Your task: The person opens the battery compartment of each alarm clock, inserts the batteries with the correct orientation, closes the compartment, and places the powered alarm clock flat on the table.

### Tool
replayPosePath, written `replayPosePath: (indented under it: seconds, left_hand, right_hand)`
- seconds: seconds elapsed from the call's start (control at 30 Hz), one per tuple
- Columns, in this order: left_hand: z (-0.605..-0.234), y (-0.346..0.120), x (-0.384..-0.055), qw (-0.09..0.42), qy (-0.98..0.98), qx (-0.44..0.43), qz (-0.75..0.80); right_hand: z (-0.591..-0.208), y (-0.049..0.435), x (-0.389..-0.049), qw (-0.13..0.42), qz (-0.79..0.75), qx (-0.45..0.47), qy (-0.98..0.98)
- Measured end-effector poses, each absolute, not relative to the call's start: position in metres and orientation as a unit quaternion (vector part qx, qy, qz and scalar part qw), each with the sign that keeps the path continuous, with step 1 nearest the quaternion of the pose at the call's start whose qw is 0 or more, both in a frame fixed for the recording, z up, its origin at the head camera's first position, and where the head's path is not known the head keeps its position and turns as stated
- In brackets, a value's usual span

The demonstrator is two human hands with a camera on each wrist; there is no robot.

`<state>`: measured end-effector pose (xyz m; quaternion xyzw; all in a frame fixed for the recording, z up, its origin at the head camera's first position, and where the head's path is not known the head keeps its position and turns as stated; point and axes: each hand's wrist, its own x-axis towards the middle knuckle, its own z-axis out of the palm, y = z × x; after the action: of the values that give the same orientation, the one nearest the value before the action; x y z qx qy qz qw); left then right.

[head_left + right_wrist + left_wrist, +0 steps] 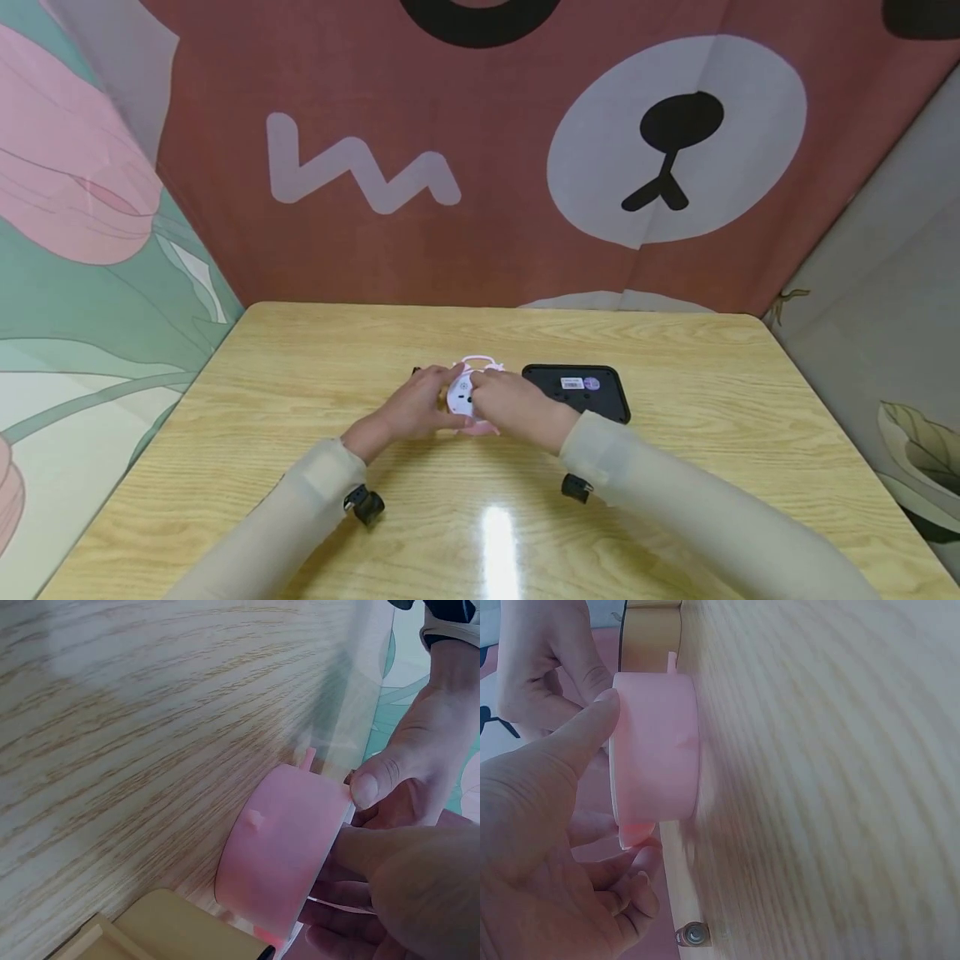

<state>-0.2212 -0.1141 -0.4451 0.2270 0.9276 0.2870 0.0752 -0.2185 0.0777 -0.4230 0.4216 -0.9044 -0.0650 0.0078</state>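
A pink alarm clock (462,394) with a white back lies on the table, the back turned up toward me. Its thin carrying handle points to the far side. My left hand (415,407) grips the clock from the left, its thumb on the near rim in the head view. Over the white back, my right hand (521,407) has bent fingers touching it; their tips are hidden, so whether they pinch a part cannot be told. In the left wrist view the pink side wall of the clock shows between the left hand's thumb and fingers.
Right of the clock lies a black rectangular device (551,379) with stickers; its tan side (180,922) shows in the right wrist view. A small battery (695,934) lies on the wooden table (337,350), beyond the left hand. A printed curtain (495,258) hangs behind the table.
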Motion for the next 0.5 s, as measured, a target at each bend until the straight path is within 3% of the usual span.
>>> replayPosePath:
  seconds: [0.5]
  left_hand:
    - [-0.4463, -0.1146, -0.222, 0.074, 0.923, 0.241, 0.291]
  right_hand:
    - [-0.4224, 0.0752, -0.2121, 0.032, -0.111, 0.423, -0.899]
